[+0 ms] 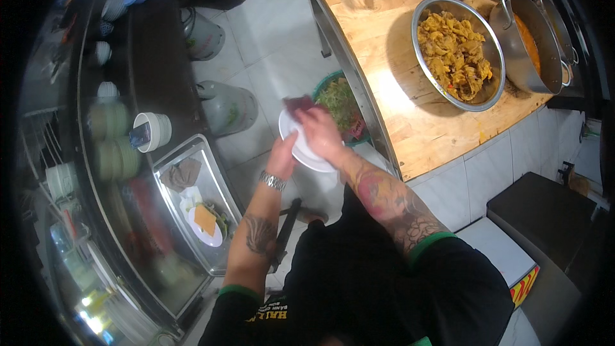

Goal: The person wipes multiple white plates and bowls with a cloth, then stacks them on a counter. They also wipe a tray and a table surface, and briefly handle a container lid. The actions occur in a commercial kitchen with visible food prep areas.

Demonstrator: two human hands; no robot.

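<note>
My left hand (282,156), with a metal-band watch at its wrist, grips the near left edge of a white plate (310,154). The plate is held up over the tiled floor, between the counters. Across its upper face lies my right hand (319,134), slightly blurred, with a dark red cloth (297,105) bunched under its fingers at the far rim. Part of the plate is hidden by both hands. Just beyond them, lower down, a green basket (331,77) holds shredded greens (338,101).
On the wooden counter (375,57) stand a steel bowl of yellow meat pieces (454,57) and a steel pot (519,67). Gas cylinders (229,108) stand left. A metal tray (230,192) holds a brown cloth (181,175) and small plate (211,241). A phone (140,135) leans on stacked bowls (161,132).
</note>
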